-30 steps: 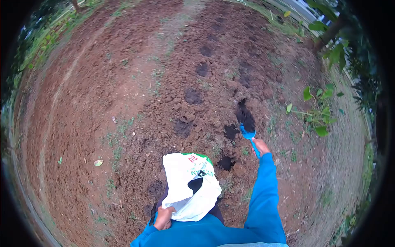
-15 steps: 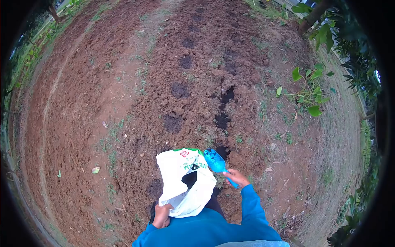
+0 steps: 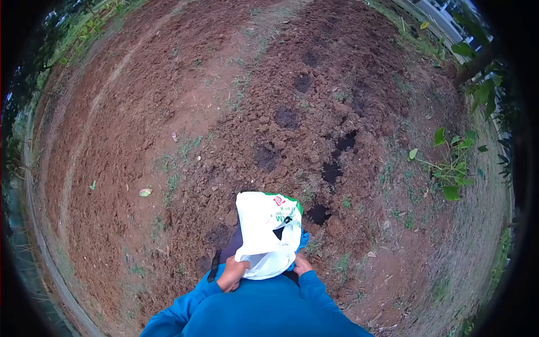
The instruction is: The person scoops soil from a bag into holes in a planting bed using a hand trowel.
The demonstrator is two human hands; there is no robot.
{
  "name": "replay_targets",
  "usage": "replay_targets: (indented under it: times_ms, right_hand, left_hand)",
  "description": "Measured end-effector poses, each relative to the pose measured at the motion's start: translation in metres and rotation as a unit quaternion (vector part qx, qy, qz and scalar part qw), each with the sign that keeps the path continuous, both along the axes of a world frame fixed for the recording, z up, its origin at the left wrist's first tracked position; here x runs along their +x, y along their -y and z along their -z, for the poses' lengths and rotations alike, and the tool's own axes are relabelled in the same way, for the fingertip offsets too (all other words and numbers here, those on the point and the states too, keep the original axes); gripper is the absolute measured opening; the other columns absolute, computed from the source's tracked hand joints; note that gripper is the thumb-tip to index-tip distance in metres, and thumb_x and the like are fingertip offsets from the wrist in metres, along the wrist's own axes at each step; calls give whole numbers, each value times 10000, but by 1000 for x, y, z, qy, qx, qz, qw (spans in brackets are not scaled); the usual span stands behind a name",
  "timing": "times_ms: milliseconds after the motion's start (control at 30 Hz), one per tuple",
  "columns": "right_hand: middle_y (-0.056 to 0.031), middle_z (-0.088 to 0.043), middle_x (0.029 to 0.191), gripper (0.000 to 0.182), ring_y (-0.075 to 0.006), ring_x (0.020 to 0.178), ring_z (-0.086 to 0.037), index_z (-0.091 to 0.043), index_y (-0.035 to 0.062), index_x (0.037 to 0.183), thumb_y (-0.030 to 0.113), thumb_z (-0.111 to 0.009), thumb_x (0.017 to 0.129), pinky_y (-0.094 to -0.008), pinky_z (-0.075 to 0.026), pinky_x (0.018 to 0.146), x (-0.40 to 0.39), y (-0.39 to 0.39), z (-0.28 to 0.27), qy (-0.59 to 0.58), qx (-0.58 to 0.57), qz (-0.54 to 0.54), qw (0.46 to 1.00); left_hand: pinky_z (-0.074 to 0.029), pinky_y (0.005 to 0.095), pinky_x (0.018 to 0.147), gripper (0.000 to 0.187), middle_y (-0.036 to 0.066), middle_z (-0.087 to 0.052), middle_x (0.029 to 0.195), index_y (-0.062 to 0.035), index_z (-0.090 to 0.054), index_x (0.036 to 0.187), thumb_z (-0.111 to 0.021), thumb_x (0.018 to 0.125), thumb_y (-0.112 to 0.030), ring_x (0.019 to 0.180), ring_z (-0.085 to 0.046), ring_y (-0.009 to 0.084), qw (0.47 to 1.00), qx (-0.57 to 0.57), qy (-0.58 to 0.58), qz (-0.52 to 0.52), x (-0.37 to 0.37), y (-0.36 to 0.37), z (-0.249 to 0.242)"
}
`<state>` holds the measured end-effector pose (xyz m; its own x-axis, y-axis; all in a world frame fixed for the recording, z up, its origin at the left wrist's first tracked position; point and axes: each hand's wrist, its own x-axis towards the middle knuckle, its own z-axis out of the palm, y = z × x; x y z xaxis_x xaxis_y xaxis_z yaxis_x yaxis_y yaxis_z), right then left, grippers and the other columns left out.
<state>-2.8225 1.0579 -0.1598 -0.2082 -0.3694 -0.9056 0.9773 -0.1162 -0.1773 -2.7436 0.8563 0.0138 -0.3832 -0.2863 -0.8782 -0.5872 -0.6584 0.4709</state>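
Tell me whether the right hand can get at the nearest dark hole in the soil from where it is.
Probably yes: the right hand is at the white bag, beside the blue trowel, and only open soil lies between it and the nearest hole.

White bag (image 3: 263, 224): red logo, green print, unreadable.

An outdoor garden plot: tilled reddish-brown soil (image 3: 168, 101) with a line of dug planting holes (image 3: 331, 171), sparse grass tufts (image 3: 174, 182), a leafy seedling (image 3: 452, 168) at the right, and a tree trunk (image 3: 474, 67) at the edge.
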Motion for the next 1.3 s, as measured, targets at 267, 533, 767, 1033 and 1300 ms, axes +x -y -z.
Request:
replay_targets:
  times_ms: [267,533,767,1033,1300]
  right_hand:
    - [-150,-556,1014,333,-247,871,-576,-456,-19,1103,38,-513,780,-372,-495,724,7,-10,1,-10,-39,1,999]
    - [-150,-549,1019,356,-259,866,-578,-436,-29,1121,-48,-420,765,-379,-495,730,-13,-61,-42,-136,45,31,989]
    - [-126,-554,982,410,-233,834,-586,-437,-15,1098,-89,-436,695,-338,-494,710,26,-44,-84,-200,128,67,969]
    - [-113,-549,963,434,-202,837,-571,-431,-11,1082,-99,-471,659,-306,-466,711,15,14,-93,-247,123,14,961]
    - [-93,-555,916,414,-187,781,-564,-454,1,1045,-72,-495,640,-295,-455,675,-26,169,-88,-326,136,-22,935]
  left_hand:
    - [-433,267,745,410,107,-590,954,23,-548,1038,-465,636,32,849,-565,180,998,-6,-48,50,-8,-21,-3]
    - [-442,251,655,332,89,-606,852,30,-557,1013,-483,689,27,743,-563,137,981,-80,-78,157,-27,-27,10]
    - [-441,255,589,333,78,-598,794,-5,-576,1001,-511,675,-19,668,-550,122,961,-96,-31,257,-19,-13,7]
    - [-446,269,609,323,96,-614,805,0,-585,986,-538,670,-49,689,-573,148,979,-81,-49,183,3,39,32]
    - [-437,271,543,303,70,-593,736,-2,-582,955,-531,658,-26,631,-564,137,990,-22,-81,114,-13,202,25]
